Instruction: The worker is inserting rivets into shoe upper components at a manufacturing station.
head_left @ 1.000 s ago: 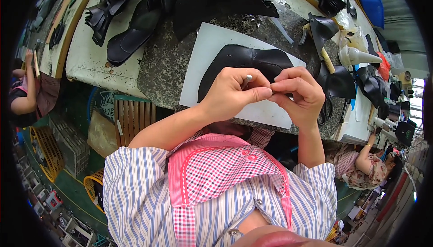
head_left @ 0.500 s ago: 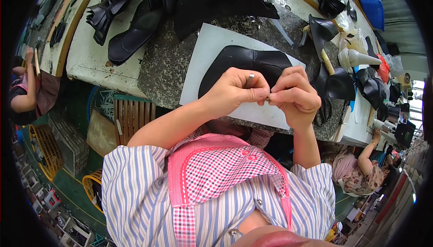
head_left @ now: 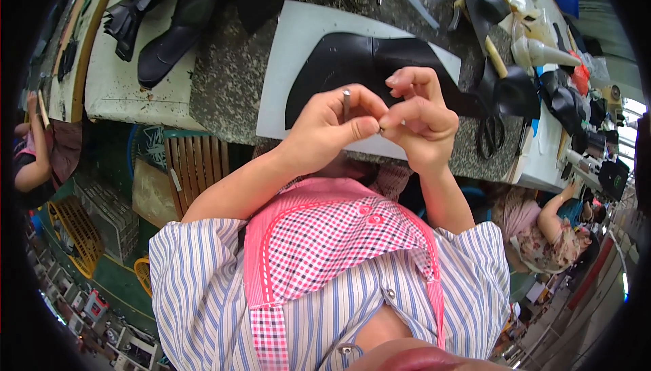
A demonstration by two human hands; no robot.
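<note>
black, smooth leather with a soft sheen makes up the broad curved panel (head_left: 339,66) in front of you, a fine seam crossing it near the middle. it lies on a flat white board (head_left: 277,79), close to the front edge of the speckled grey stone worktop (head_left: 224,86). its long axis runs from the worktop's left side toward its right; the arched side faces the far edge, and the left end bends down toward the front edge.

your left hand (head_left: 329,130) curls its fingers round a thin silver-grey metal rod (head_left: 346,103), whose visible end points toward the far edge. your right hand (head_left: 424,120) pinches a tiny brownish piece (head_left: 382,127) between thumb and index finger, its other fingers loosely bent and lifted apart. your left thumb and index tips come right up to that piece; you cannot tell whether they grip it too.

scissors with black looped handles (head_left: 489,137) lie near the worktop's front right corner.

your hands cover the panel's lower right part, your left palm hides the rest of the rod, and the piece is too small to make out its shape or direction.
</note>
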